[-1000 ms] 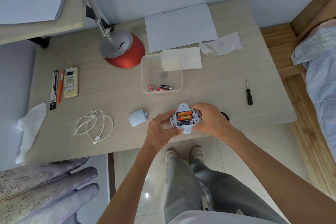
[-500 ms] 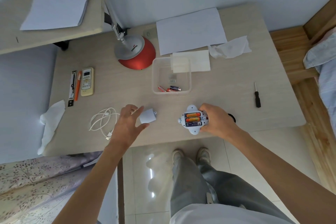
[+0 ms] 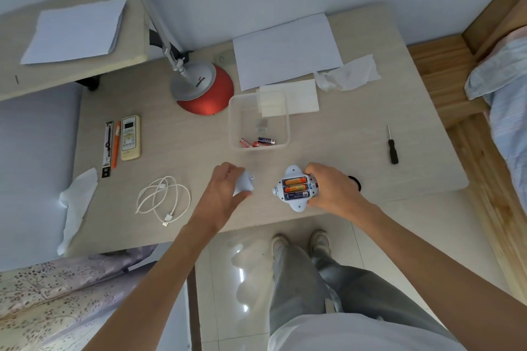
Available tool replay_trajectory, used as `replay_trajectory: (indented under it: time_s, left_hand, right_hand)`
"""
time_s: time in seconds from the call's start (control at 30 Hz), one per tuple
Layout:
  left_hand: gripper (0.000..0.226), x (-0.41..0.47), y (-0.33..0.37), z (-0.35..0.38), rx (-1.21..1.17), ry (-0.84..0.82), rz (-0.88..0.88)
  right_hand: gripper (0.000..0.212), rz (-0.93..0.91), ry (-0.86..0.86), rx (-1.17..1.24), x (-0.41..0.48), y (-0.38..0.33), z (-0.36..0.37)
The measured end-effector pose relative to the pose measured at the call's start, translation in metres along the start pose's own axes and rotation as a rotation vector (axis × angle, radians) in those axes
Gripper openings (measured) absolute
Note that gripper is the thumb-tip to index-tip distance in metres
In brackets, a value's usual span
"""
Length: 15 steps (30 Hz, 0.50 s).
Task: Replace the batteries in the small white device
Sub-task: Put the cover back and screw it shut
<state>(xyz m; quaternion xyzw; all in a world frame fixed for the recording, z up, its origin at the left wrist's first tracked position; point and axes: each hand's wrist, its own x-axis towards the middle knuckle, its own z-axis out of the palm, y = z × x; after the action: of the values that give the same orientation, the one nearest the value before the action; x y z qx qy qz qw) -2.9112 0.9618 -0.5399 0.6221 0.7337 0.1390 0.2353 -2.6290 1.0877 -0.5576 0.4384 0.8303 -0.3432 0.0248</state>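
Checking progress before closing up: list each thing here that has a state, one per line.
white device: compartment open, three batteries seated
battery cover: off, under left hand
right hand: holding the device
clear container: lidless, loose batteries inside
screwdriver: lying untouched

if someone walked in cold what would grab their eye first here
Probably the small white device at the desk's near edge, held by the right hand, its open bay showing two orange batteries and a dark one. Just left of it, the left hand closes on a white cover. Farther back, the red lamp base stands out beside a clear tray holding loose batteries.
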Motion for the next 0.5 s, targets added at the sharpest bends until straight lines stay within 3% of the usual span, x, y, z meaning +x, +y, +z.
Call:
replay_trajectory:
  time_s: [0.2, 0.5]
  left_hand:
    - [0.053, 0.006, 0.069, 0.010, -0.200, 0.017, 0.118]
    - [0.055, 0.026, 0.109, 0.036, -0.393, 0.029, 0.066]
  right_hand:
    - [0.043, 0.011, -0.006, 0.010, 0.002, -0.001, 0.001]
    - [0.036, 0.050, 0.000, 0.060, 0.004, 0.001, 0.007]
